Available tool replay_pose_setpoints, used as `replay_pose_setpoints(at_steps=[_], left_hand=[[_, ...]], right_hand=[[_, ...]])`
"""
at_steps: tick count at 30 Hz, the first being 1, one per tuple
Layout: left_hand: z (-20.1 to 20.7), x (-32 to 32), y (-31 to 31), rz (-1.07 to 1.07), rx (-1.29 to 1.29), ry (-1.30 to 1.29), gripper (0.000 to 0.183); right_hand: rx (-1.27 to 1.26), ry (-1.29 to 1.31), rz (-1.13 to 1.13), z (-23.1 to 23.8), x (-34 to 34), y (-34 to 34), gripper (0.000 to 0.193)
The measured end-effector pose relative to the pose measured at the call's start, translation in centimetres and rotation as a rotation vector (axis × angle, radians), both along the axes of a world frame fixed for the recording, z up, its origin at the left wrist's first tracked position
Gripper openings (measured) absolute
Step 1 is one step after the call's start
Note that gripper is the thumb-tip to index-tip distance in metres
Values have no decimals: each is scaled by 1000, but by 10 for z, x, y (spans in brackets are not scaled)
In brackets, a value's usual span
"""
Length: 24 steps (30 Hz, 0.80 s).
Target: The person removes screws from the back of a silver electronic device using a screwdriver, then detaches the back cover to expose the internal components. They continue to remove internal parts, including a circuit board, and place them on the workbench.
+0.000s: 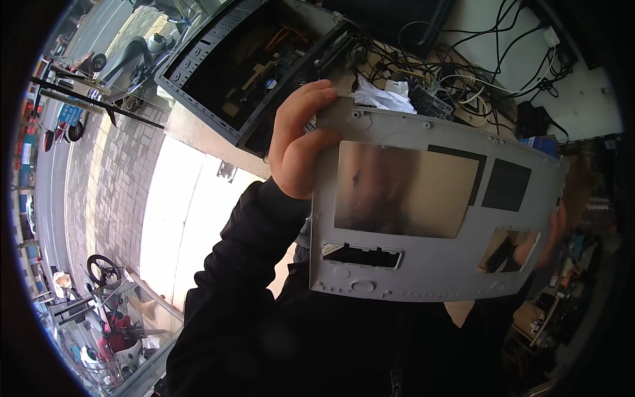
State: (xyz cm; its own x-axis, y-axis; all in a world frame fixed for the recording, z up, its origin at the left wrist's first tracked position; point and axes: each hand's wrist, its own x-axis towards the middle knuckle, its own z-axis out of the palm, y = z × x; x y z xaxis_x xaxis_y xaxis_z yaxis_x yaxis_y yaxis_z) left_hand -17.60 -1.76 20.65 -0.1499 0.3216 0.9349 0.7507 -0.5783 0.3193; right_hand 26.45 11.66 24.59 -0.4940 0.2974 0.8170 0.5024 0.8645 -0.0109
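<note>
In front of my chest I hold up a grey plastic cover panel [410, 264], slightly tilted. A shiny foil sheet [403, 188] covers much of its face, with dark pads [506, 185] to the right. Two openings are cut through its lower part. My left hand [301, 145] grips the panel's upper left corner, fingers curled over the edge. My right hand [554, 238] grasps the right edge; most of it is behind the panel, and a fingertip shows through the lower right opening.
An opened computer case [231, 79] lies on the bench beyond my left hand. Behind the panel are crumpled white paper [383, 94], tangled black cables [456, 59] and a dark screen [397, 23]. Cluttered shelves [546, 317] stand at right. Bicycles [106, 271] and paving [119, 178] lie to the left.
</note>
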Motion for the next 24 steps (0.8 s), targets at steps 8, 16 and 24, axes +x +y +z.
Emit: replay_pose_setpoints(at_steps=[8,16,24], left_hand=[[-34,-31,-26,68,-218,88,38],[-76,-51,-30,-103,-243,6,33],[-76,-54,-31,-5,-320,66,34]], right_hand=[[-136,111,84,21,-29,-35,29],[-275,83,162,44,-42,-57,30],[-274,30,90,43,-44,-56,30]])
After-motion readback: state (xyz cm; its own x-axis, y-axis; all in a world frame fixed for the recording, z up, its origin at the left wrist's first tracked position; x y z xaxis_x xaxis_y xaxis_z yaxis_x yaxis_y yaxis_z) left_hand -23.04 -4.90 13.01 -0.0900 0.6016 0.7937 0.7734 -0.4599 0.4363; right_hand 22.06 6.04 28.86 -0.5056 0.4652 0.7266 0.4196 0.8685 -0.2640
